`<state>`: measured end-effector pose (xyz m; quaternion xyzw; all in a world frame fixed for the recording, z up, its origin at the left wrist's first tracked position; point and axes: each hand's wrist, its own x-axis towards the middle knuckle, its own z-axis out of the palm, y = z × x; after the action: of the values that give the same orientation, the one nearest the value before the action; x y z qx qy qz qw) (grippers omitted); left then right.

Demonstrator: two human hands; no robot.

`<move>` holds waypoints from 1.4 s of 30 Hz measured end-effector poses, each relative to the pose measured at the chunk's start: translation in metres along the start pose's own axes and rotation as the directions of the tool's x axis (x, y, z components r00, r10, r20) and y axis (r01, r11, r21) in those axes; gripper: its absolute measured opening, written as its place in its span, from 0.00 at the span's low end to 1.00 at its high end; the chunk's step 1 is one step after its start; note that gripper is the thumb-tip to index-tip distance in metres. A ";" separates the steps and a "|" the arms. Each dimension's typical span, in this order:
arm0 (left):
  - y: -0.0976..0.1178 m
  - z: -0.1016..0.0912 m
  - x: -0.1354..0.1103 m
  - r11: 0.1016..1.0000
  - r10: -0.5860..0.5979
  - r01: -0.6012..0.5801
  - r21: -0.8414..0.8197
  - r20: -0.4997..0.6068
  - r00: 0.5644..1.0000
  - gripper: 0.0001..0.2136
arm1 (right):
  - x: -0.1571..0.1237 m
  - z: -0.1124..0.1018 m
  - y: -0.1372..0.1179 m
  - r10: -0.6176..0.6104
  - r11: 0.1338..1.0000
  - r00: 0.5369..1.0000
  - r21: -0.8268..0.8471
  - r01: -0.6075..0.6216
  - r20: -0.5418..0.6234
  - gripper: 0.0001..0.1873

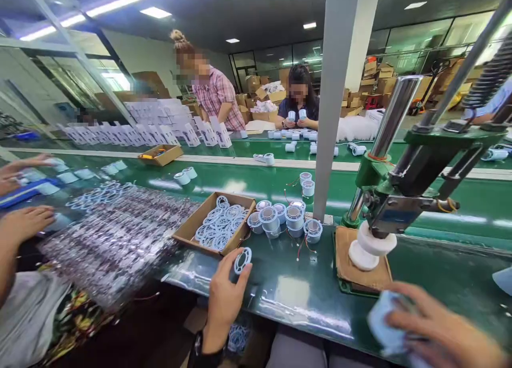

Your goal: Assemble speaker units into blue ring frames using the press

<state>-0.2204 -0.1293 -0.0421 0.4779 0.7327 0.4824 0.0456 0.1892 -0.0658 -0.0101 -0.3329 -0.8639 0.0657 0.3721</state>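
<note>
At the far left, a co-worker's hand (pixel 28 224) rests near a broad spread of shiny film-like packing (pixel 120 240), whose contents I cannot make out. Right of it, a cardboard box (pixel 196 245) of pale blue plastic rings sits just beyond the left hand (pixel 227 296), which pinches one slotted ring (pixel 237 264) between thumb and fingers; the ring stands on edge, its flat face towards the camera, its long axis in view running upwards with a lean to the right. Beyond and to the right, wired motor housings (pixel 295 218) cluster at the foot of a grey post (pixel 336 101). Further right, the green hand press (pixel 394 213) stands over a cardboard pad (pixel 344 248), its white pressing head low; it lies farther back than both hands and nearer the right. At the right, the blurred right hand (pixel 428 317) grips a pale blue piece (pixel 382 320), well apart from the ring and slightly closer to the wearer, with bench top between them.
</note>
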 end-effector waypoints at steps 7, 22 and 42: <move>0.005 -0.036 -0.017 0.998 -0.019 0.010 -0.067 -0.128 0.992 0.25 | 0.109 0.131 -0.105 -0.275 0.931 0.825 -0.079 0.357 0.493 0.23; 0.039 0.043 -0.059 0.945 0.325 -0.313 -0.099 0.396 0.859 0.21 | -0.004 0.094 -0.062 -0.075 0.995 0.992 -0.058 0.081 0.100 0.27; 0.107 0.022 -0.062 0.749 0.662 -0.557 -0.359 0.427 0.616 0.40 | -0.008 0.061 -0.096 0.404 0.779 0.915 0.531 -0.334 -0.018 0.28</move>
<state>-0.1051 -0.1521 0.0021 0.8054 0.4332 0.3853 0.1237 0.1011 -0.1362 -0.0234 -0.3869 -0.7055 0.3449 0.4832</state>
